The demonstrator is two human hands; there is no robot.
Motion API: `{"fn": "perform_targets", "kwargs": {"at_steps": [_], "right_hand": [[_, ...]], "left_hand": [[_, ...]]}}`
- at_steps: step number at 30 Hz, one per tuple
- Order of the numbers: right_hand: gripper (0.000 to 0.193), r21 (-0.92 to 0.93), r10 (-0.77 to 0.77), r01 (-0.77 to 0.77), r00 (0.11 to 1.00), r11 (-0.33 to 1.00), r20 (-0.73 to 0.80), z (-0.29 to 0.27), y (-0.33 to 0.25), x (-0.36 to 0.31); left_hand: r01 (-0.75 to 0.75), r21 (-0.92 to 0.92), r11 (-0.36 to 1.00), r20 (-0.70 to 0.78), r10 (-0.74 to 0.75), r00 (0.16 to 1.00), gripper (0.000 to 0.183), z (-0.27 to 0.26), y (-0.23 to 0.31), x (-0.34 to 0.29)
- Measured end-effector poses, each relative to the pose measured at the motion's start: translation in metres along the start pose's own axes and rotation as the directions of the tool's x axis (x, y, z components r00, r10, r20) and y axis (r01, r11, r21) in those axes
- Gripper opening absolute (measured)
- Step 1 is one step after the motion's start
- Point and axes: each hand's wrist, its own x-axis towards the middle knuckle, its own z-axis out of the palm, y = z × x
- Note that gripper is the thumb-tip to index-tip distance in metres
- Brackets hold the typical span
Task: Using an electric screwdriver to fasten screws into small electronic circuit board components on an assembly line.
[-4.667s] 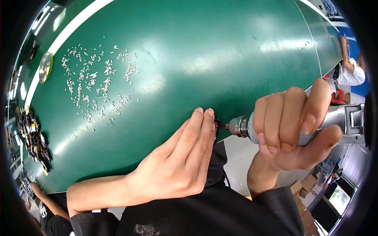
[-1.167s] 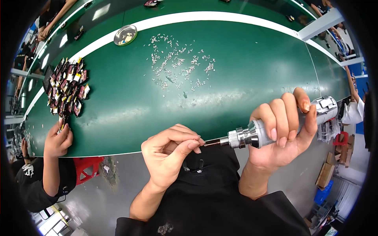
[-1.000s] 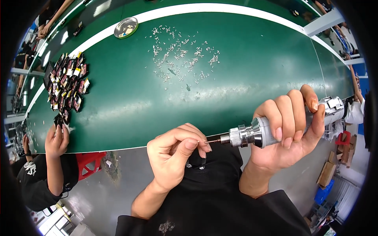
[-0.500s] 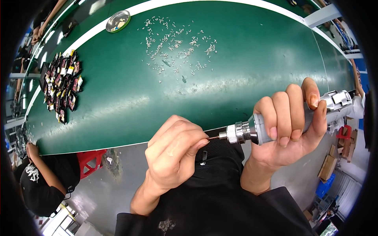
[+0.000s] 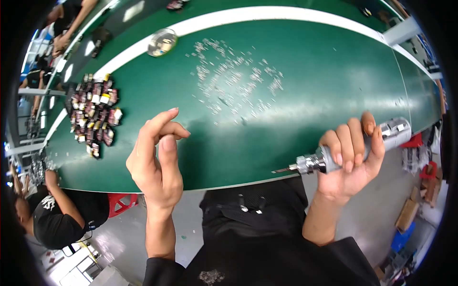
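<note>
My right hand (image 5: 350, 164) is wrapped around the grey body of an electric screwdriver (image 5: 312, 163). Its silver nose and thin bit point left, over the table's near edge. A tiny pale piece seems to sit at the bit's tip, too blurred to name. Left of it, my left hand (image 5: 157, 167) is raised over the green table (image 5: 229, 162) with thumb and bent fingers apart, holding nothing visible. Many small silvery pin-like pieces (image 5: 255, 76) lie scattered beyond the hands. A heap of small black parts with yellow and white bits (image 5: 98, 114) lies at the left.
A round shallow dish (image 5: 162, 43) with small yellowish pieces stands at the far left by the white table border (image 5: 267, 12). Another person in black (image 5: 57, 221) sits at the lower left beside a red stool (image 5: 121, 204). Cardboard boxes (image 5: 407, 214) stand on the floor at right.
My left hand has come away from the bit, moved left and opened. My right hand still grips the screwdriver, its bit now free. The whole view has shifted slightly.
</note>
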Motion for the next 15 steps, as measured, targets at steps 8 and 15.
{"fn": "perform_targets", "kwargs": {"at_steps": [8,15], "right_hand": [[0.012,0.039,-0.056,0.062,0.986,0.997,-0.157,-0.030,-0.002,0.007],[0.014,-0.036,-0.049,0.044,0.984,0.998,-0.170,-0.030,0.006,0.005]], "left_hand": [[0.243,0.689,0.683,-0.195,-0.148,0.970,0.038,-0.120,-0.160,0.172],[0.509,0.752,0.419,-0.348,-0.403,0.847,0.056,-0.138,-0.274,0.249]]}}
